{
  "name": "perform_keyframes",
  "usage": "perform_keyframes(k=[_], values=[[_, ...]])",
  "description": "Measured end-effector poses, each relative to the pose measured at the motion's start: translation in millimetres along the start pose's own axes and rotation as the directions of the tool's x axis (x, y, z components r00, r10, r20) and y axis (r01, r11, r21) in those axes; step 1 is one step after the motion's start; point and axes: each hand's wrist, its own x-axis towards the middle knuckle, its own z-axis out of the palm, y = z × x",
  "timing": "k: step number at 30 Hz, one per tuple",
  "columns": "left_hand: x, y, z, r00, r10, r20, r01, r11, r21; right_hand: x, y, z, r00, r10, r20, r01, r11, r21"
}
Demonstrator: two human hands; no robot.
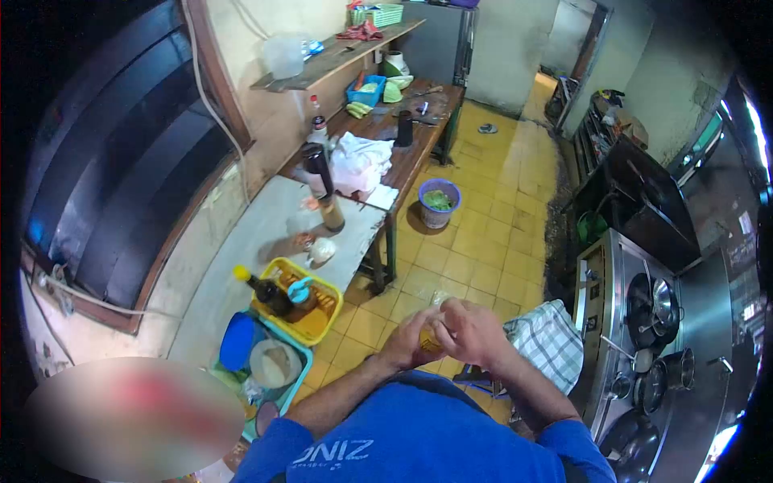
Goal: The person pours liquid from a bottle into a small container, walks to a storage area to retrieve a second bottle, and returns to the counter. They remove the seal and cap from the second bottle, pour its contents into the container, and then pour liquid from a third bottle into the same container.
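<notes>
Both my hands meet in front of my blue shirt, over the yellow tiled floor. My left hand (407, 341) is closed round a small yellow item (429, 341) that shows only in part between the hands. The fingers of my right hand (469, 332) are pinched together at its top, where a bit of clear plastic (440, 297) sticks up. Most of the item is hidden by the fingers. To the left of my hands is a yellow basket (336, 299) with bottles and orange contents.
A wooden table (435, 101) with bottles and white cloth runs along the left wall. A purple bin (438, 219) stands on the floor ahead. On the right are a checked cloth (547, 342) and a stove (600, 278) with several pans. Something blurred is at the lower left.
</notes>
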Motion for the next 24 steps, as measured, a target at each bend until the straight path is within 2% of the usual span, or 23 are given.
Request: perform_keyframes(k=[2,3,6,7,8,9,11,12,13,15,16,17,19,20,21,23,24], values=[[24,-17,20,0.998,0.056,-0.011,-0.055,0.997,0.055,15,11,-7,0.988,0.151,0.035,-0.144,0.978,-0.148],[35,-26,29,0.993,0.111,-0.03,-0.107,0.988,0.113,25,21,-8,0.985,0.167,0.033,-0.161,0.976,-0.15],[81,-42,35,0.998,0.055,0.03,-0.055,0.998,0.015,60,55,-15,0.973,0.231,0.017,-0.222,0.95,-0.22],[101,-47,32,0.997,0.033,0.065,-0.033,0.999,-0.002,72,67,-22,0.988,0.154,0.005,-0.147,0.954,-0.262],[123,-54,26,0.987,0.1,0.125,-0.082,0.987,-0.142,85,78,-28,0.997,0.071,-0.001,-0.068,0.95,-0.304],[146,-59,20,0.987,0.103,0.123,-0.084,0.985,-0.151,99,90,-35,0.997,0.075,0.003,-0.07,0.948,-0.312],[200,-52,-3,0.959,0.165,0.231,-0.09,0.948,-0.306,134,110,-53,0.991,-0.106,-0.079,0.075,0.944,-0.322],[223,-59,-8,0.952,0.151,0.268,-0.085,0.966,-0.245,155,113,-67,0.983,-0.172,-0.061,0.142,0.931,-0.335],[243,-60,-14,0.956,0.15,0.251,-0.083,0.962,-0.259,172,117,-79,0.983,-0.178,-0.041,0.153,0.926,-0.345],[285,-63,-33,0.862,0.106,0.495,0.126,0.903,-0.412,209,131,-98,0.92,-0.391,0.038,0.382,0.868,-0.318],[304,-76,-38,0.847,0.238,0.475,-0.011,0.901,-0.433,225,145,-105,0.857,-0.508,0.087,0.506,0.798,-0.327],[328,-80,-48,0.849,0.229,0.477,-0.002,0.903,-0.43,244,156,-113,0.857,-0.508,0.086,0.507,0.801,-0.319],[379,-89,-65,0.743,0.445,0.5,-0.19,0.857,-0.479,288,179,-131,0.71,-0.691,0.134,0.7,0.673,-0.238],[393,-94,-69,0.69,0.322,0.648,-0.041,0.911,-0.41,300,189,-137,0.676,-0.702,0.224,0.737,0.64,-0.219],[406,-97,-73,0.69,0.318,0.651,-0.041,0.914,-0.403,315,198,-139,0.675,-0.706,0.217,0.738,0.638,-0.219],[430,-102,-78,0.574,0.368,0.731,0.104,0.853,-0.511,349,215,-140,0.476,-0.857,0.197,0.879,0.467,-0.095],[437,-114,-76,0.663,0.433,0.611,-0.075,0.85,-0.521,365,217,-144,0.451,-0.877,0.165,0.892,0.448,-0.057]])
